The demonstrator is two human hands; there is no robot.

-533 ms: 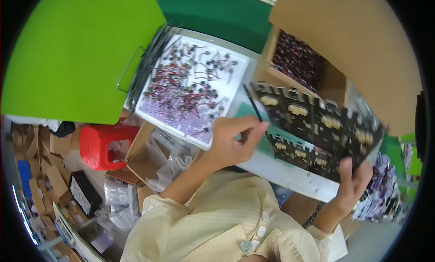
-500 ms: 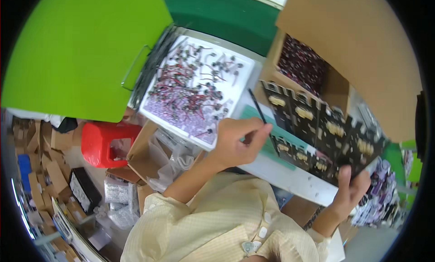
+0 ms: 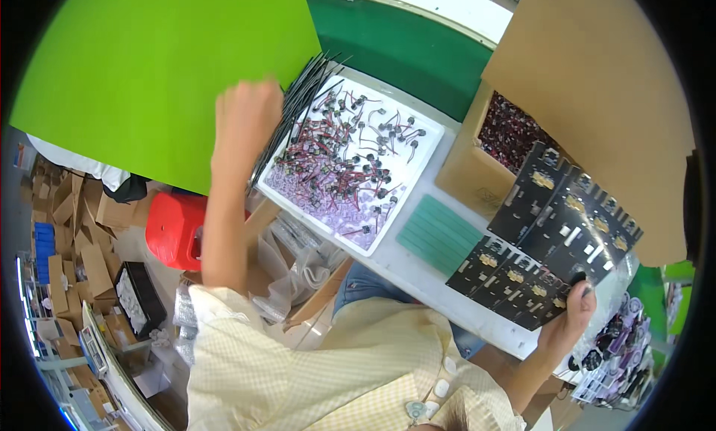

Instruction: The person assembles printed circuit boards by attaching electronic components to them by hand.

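The right hand (image 3: pixel 573 318) pinches the black boards (image 3: pixel 548 226) by their low edge, over the table (image 3: pixel 473 312). The left hand (image 3: pixel 250 107) is up by the black sticks (image 3: pixel 302 95), fingers curled; I cannot tell if it holds one. The boards already have gold bits (image 3: pixel 542 179) on. Many wired bits (image 3: pixel 328 142) lie loose in the tray (image 3: pixel 410 174), so plenty seems left.

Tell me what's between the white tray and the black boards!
In the head view, a flat green ridged piece lies on the pale tabletop between the white tray and the black boards.
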